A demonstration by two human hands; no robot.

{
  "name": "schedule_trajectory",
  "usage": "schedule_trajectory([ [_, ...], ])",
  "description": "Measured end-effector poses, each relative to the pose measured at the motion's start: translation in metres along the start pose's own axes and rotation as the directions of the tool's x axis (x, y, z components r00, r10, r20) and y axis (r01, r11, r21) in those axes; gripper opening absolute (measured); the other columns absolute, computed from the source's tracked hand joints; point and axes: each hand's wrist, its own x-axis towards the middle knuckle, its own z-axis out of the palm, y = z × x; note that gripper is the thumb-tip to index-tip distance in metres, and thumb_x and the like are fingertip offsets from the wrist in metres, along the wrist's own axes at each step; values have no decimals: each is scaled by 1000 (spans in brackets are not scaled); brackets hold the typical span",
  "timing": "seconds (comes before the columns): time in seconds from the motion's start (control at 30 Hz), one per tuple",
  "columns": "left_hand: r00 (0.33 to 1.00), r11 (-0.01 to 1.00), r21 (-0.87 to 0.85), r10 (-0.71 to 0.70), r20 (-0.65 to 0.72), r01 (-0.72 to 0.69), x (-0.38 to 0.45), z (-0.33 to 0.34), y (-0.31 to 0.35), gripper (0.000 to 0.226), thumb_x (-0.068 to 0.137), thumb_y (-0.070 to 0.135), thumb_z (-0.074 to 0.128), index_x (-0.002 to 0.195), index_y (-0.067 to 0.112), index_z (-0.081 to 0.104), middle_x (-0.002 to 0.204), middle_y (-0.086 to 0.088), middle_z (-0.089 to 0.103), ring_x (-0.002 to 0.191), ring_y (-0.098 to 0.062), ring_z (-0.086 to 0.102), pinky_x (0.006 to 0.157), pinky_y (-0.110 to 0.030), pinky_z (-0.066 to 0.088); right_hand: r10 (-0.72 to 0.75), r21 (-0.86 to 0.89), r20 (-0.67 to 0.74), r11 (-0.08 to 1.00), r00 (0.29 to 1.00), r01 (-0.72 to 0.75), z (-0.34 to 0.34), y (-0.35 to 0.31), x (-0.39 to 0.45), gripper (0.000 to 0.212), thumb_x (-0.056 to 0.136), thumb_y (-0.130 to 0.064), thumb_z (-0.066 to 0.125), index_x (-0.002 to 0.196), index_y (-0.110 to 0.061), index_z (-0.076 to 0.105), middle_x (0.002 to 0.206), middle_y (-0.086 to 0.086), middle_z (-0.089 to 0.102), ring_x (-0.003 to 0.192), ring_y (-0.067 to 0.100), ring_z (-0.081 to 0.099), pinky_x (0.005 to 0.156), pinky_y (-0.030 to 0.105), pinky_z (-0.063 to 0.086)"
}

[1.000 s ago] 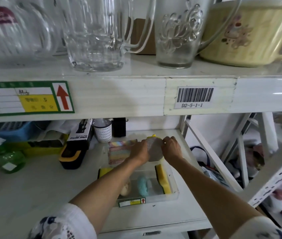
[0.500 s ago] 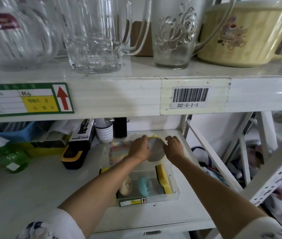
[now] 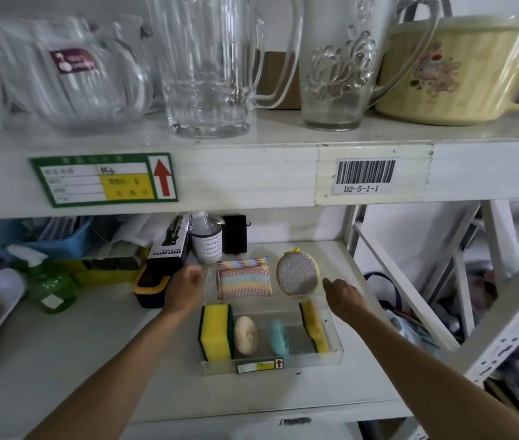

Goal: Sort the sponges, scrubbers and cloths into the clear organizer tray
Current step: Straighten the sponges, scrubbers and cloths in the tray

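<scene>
The clear organizer tray [image 3: 334, 354] sits on the lower white shelf. At its back lie a rainbow-striped cloth [image 3: 244, 282] and a round silver scrubber [image 3: 297, 276] with a yellow rim. Its front row holds a yellow-green sponge [image 3: 216, 331], a beige scrubber [image 3: 246, 335], a teal scrubber [image 3: 278, 336] and a second yellow-green sponge [image 3: 313, 325] standing on edge. My left hand [image 3: 185, 289] hovers open just left of the tray, holding nothing. My right hand [image 3: 342, 295] hovers open just right of the silver scrubber, apart from it.
A black-and-yellow box [image 3: 148, 285], a spray bottle box [image 3: 167, 246] and a dotted white cup [image 3: 206, 246] stand left and behind the tray. A green spray bottle [image 3: 52, 290] lies farther left. The upper shelf edge [image 3: 252, 176] carries glass jugs and a yellow bowl overhead.
Both hands let go of the silver scrubber, which now rests in the tray's back right. The hands have drawn apart, left and right of the tray.
</scene>
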Motion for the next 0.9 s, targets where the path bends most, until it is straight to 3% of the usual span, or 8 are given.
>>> schedule_trajectory([
  [0.1,974,976,-68,-196,115,205,-1,4,-34,28,96,16,48,107,-4,63,106,-26,64,103,-36,62,84,-38,45,37,4,43,999,998,-37,5,1,-12,41,103,-28,25,125,-6,52,125,21,58,114,36,56,94,37,44],
  [0.2,920,906,-210,-319,227,366,-11,10,-51,30,97,22,46,73,8,58,82,-20,58,79,-28,58,74,-36,41,56,42,91,997,994,-60,13,4,-18,43,103,-20,23,144,-15,36,130,21,54,118,37,55,98,37,45],
  [0.37,859,832,-299,-349,374,468,-37,13,-55,35,98,40,43,94,12,63,88,-14,66,81,-28,62,71,-31,50,59,124,121,989,991,-74,12,3,-26,51,104,-31,20,129,1,50,122,29,59,113,41,58,98,43,48],
  [0.5,853,796,-353,-359,378,491,-42,17,-59,35,98,38,45,112,11,62,109,-17,68,99,-34,65,74,-35,53,59,85,122,994,991,-70,14,2,-30,48,104,-28,20,131,-3,50,124,25,60,106,36,59,99,43,48],
  [0.67,856,796,-350,-373,359,494,-41,14,-58,35,96,38,50,107,9,65,99,-20,67,85,-31,62,76,-37,52,62,52,159,996,985,-71,17,-1,-32,46,103,-28,21,138,-13,46,128,19,58,117,37,57,100,40,49],
  [0.9,864,803,-347,-374,338,484,-36,10,-61,35,95,38,50,104,8,66,94,-19,66,83,-31,61,80,-41,53,95,134,141,984,986,-114,16,-11,-38,56,103,-36,21,119,5,56,116,28,63,109,42,61,96,45,50],
])
